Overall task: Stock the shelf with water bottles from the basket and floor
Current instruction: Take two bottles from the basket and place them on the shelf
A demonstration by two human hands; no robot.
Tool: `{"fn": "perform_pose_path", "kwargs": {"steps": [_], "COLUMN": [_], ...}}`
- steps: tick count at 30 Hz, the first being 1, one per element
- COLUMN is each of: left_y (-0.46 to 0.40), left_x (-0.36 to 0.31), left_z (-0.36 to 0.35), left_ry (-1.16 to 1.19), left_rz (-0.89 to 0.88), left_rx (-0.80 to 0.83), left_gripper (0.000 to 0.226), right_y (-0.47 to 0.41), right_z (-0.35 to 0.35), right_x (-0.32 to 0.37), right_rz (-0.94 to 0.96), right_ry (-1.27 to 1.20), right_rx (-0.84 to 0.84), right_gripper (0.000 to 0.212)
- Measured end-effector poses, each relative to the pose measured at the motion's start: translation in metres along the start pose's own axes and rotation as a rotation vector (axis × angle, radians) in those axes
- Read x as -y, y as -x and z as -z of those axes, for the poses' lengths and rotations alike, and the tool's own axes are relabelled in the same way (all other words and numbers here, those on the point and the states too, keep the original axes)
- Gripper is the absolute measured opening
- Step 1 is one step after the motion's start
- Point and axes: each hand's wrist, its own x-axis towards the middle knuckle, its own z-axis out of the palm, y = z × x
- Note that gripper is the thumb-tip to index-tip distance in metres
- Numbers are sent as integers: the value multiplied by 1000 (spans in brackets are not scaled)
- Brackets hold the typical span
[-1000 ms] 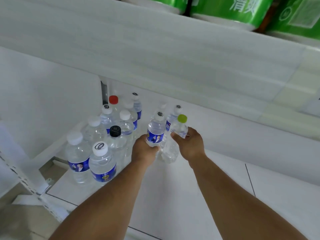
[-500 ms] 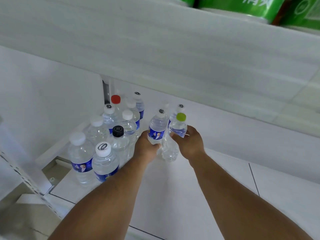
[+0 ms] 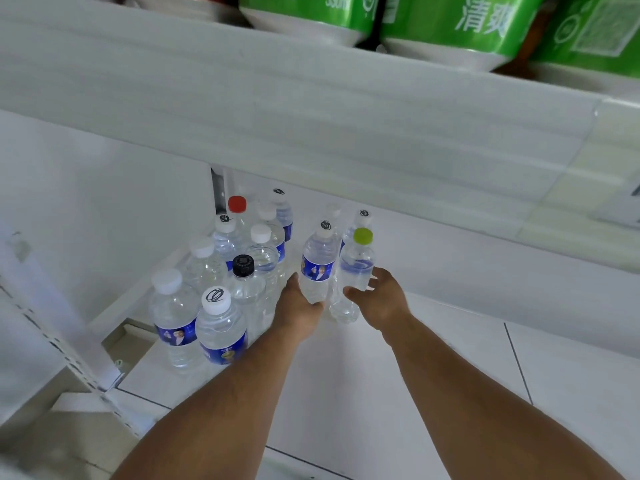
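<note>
Two bottles are being set down on the low white shelf (image 3: 450, 358), next to a bunch of bottles already standing at its left end. The left hand (image 3: 300, 311) is wrapped around the lower part of a white-capped bottle (image 3: 317, 271) with a blue label. The right hand (image 3: 379, 299) looks like it is loosening, with its fingers (image 3: 372, 284) half spread beside the green-capped bottle (image 3: 356, 271), and only the thumb side seems to touch it. That bottle stands on the shelf, or very nearly; I cannot tell for sure. To do this step well, it seems best to put each bottle flat on its bottom and let go slowly so it does not wobble. The two should sit close together, just behind the front edge, and in line with the one right behind them. Pulling the hands straight back should keep them from bumping the black-capped bottle (image 3: 246, 289) and the others on the left. The blue labels show small pictures of people, but the words are too small to read. Some white caps have a black scribble drawn on them, like the near scribbled cap (image 3: 216, 299). Up on the higher shelf, green packs (image 3: 478, 26) show the Chinese words "清爽", and one shows "330m" cut off at the top edge.
</note>
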Motion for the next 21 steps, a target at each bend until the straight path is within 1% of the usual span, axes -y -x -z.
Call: {"fn": "perform_pose_path", "kwargs": {"steps": [3,7,10,13,15,17,21], "left_y": [21,57,85,113,133,148,185], "left_x": [-3,-7,-5,-3,-1,-2,-3], "left_z": [1,13,33,57,75,86,109], "left_ry": [-2,-60,-251,-468,-613,-745,-909], "left_rz": [13,-55,-110,-220,-285,-334,-382], "left_rx": [3,69,183,281,332,341,353], "left_gripper": [82,73,70,67,66,64,63], "right_y": [11,41,78,123,153,174,221], "right_z": [2,3,3,1,-3,-7,-15], "right_x": [-1,-3,-2,0,1,1,6], "right_rz": [-56,-115,-87,9,80,120,149], "right_ry": [15,55,222,497,685,803,909], "right_rx": [-4,-14,-2,30,55,58,71], "right_gripper": [81,74,67,59,60,61,65]}}
